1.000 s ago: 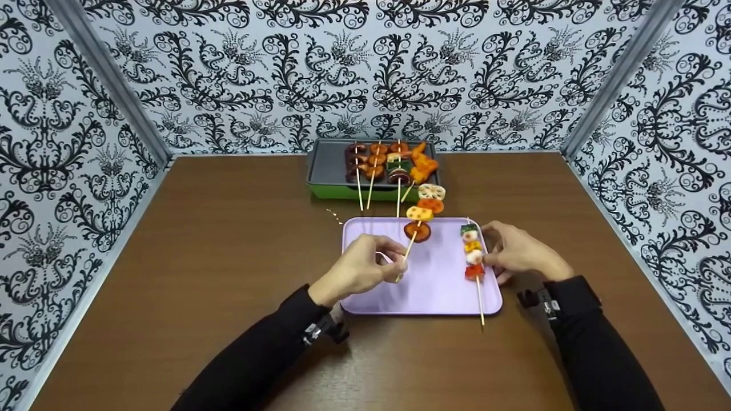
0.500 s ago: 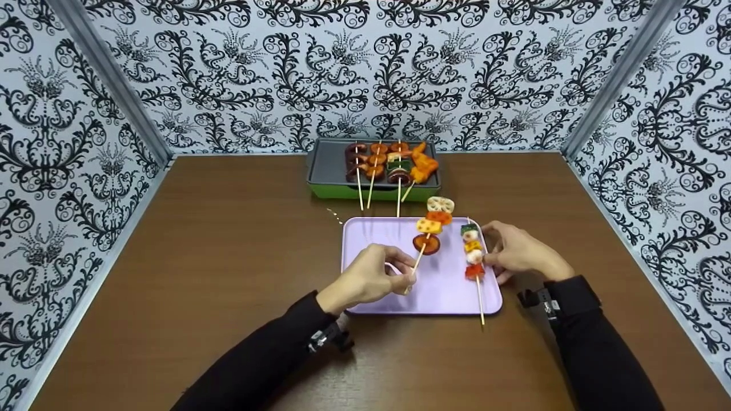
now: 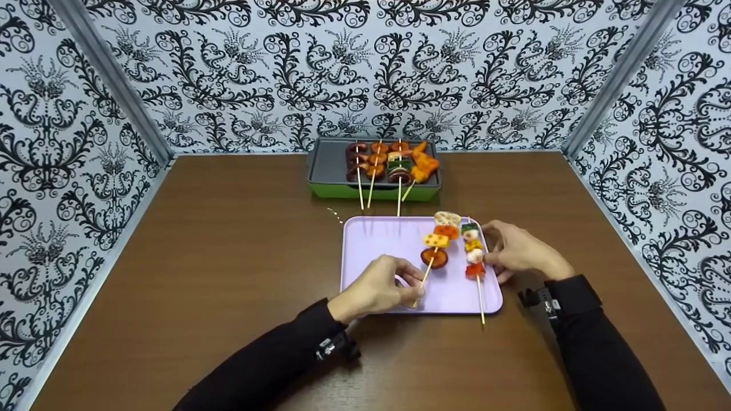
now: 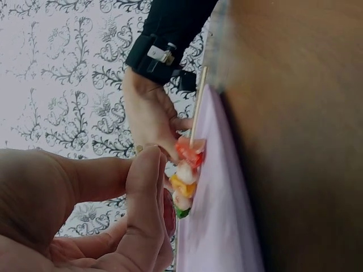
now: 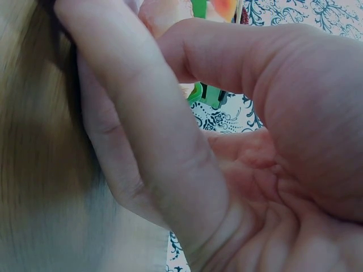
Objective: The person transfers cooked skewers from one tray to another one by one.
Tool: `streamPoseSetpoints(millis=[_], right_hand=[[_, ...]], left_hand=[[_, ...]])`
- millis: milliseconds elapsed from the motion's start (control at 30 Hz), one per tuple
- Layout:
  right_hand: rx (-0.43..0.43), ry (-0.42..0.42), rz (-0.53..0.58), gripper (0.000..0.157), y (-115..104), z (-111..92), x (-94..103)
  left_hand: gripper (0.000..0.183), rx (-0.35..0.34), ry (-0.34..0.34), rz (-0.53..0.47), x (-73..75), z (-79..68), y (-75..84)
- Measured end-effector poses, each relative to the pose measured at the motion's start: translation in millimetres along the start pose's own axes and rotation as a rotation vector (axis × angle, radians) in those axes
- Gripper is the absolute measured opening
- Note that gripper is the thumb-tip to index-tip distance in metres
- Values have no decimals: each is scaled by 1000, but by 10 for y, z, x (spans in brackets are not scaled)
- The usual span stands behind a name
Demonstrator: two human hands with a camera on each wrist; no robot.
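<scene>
Table point(image 3: 228, 257); left hand point(image 3: 381, 286) pinches one skewer point(image 3: 435, 257) of six; right hand point(image 3: 522, 251) grips one tray point(image 3: 377, 240).

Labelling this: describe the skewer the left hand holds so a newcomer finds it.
On the brown table, a lilac tray sits before a green grill. Over the tray, the left hand pinches a skewer. Its lowest piece is a round brown slice; on the neighbouring skewer at the tray's right, that piece is red.
</scene>
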State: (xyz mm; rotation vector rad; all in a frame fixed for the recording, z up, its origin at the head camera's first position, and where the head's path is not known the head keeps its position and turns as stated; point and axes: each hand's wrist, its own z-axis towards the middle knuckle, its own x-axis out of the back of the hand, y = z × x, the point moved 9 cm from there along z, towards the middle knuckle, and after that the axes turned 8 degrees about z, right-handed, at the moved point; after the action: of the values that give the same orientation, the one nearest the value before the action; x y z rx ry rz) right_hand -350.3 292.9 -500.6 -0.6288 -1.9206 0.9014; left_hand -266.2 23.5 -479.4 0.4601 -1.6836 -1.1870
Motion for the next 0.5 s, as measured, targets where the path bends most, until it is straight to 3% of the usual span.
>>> streamPoseSetpoints(millis=[500], right_hand=[[-17, -1, 8, 79, 5, 7, 0]], left_hand=[[17, 96, 8, -96, -248, 2, -65]])
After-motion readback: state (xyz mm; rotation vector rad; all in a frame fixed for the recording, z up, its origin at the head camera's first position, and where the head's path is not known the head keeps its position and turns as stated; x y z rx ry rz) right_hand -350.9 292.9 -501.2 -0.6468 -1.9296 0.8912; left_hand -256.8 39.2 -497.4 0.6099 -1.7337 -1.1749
